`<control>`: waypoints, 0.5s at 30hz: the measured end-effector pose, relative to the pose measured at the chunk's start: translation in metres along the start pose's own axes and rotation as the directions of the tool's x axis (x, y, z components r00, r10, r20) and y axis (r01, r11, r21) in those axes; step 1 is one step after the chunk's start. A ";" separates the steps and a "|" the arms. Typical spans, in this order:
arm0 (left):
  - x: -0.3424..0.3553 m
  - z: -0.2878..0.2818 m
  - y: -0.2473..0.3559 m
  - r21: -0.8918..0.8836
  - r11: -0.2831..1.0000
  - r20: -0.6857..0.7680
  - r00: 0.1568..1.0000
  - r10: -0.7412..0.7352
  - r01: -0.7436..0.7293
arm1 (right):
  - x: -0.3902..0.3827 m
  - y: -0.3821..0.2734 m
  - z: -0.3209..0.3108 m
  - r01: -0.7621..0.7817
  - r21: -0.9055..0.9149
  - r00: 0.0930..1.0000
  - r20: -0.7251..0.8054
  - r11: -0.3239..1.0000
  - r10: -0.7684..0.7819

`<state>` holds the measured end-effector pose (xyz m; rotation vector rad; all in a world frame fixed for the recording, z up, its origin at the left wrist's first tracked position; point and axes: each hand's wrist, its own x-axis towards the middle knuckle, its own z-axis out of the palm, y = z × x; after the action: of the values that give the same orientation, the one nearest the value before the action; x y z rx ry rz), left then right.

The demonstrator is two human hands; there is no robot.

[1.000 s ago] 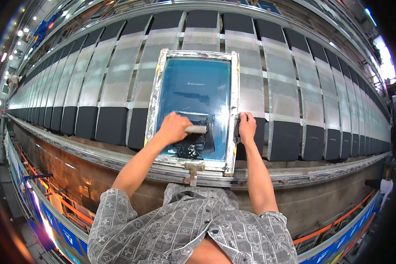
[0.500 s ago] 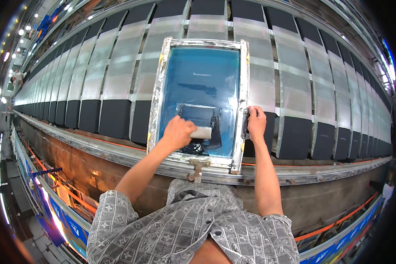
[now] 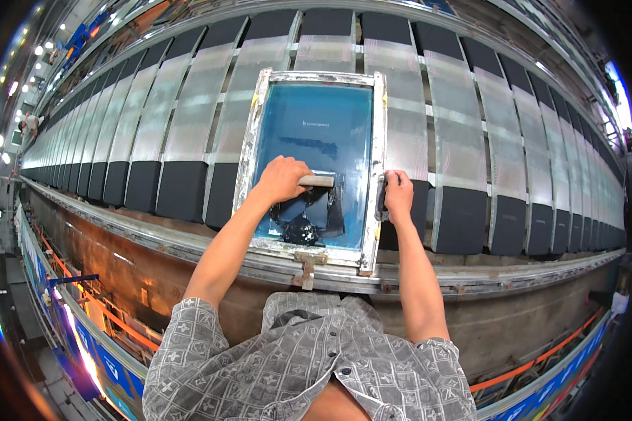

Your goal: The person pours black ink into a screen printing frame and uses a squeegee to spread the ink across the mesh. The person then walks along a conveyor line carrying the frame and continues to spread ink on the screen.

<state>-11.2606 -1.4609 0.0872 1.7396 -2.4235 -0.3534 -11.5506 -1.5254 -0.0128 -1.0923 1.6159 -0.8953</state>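
The squeegee [image 3: 316,181], gripped in the left hand [image 3: 282,179], lies across the blue mesh of the metal-framed printing screen [image 3: 317,133] on the long table's near edge, whose right rail the right hand [image 3: 398,196] clasps beside dark fabric panels [image 3: 182,191].

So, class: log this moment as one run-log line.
left hand: grips squeegee on blue screen | right hand: holds frame edge | ink blob near bottom
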 end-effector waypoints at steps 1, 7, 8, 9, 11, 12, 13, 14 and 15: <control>-0.004 0.006 0.001 -0.028 1.000 -0.047 0.999 0.010 -0.011 | 0.004 0.002 -0.001 0.014 0.011 1.000 -0.003 1.000 -0.014; -0.123 0.017 0.057 0.032 0.998 -0.236 0.970 0.056 -0.050 | -0.018 -0.065 -0.007 -0.031 -0.108 0.998 -0.057 0.994 0.025; -0.129 0.012 0.052 0.042 0.998 -0.234 0.971 0.058 -0.049 | -0.018 -0.063 0.000 0.042 0.002 0.998 -0.052 0.999 -0.042; -0.133 0.009 0.044 0.041 0.998 -0.241 0.969 0.062 -0.054 | -0.023 -0.065 0.007 0.066 -0.006 0.996 -0.054 0.998 -0.066; -0.147 -0.005 0.005 0.100 0.994 -0.181 0.982 0.057 -0.040 | -0.040 -0.063 0.046 0.046 0.052 0.999 -0.009 0.998 -0.046; -0.150 -0.006 -0.011 0.114 0.993 -0.159 0.986 0.056 -0.038 | -0.045 -0.059 0.065 0.096 0.032 0.995 -0.027 0.995 -0.095; -0.157 -0.012 -0.027 0.097 0.995 -0.129 0.991 0.039 -0.027 | -0.049 -0.047 0.087 0.058 0.060 0.998 -0.029 0.997 -0.057; -0.163 -0.019 -0.045 0.081 0.996 -0.095 0.995 0.030 -0.022 | -0.049 -0.035 0.108 0.081 0.103 0.997 -0.025 0.991 -0.078; -0.171 -0.024 -0.060 0.061 0.998 -0.061 0.998 0.013 -0.009 | -0.050 -0.029 0.126 0.101 0.140 0.995 -0.013 0.985 -0.100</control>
<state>-11.1441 -1.3200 0.0986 1.7335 -2.4241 -0.2244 -11.4152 -1.4949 -0.0061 -1.0804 1.4896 -1.0633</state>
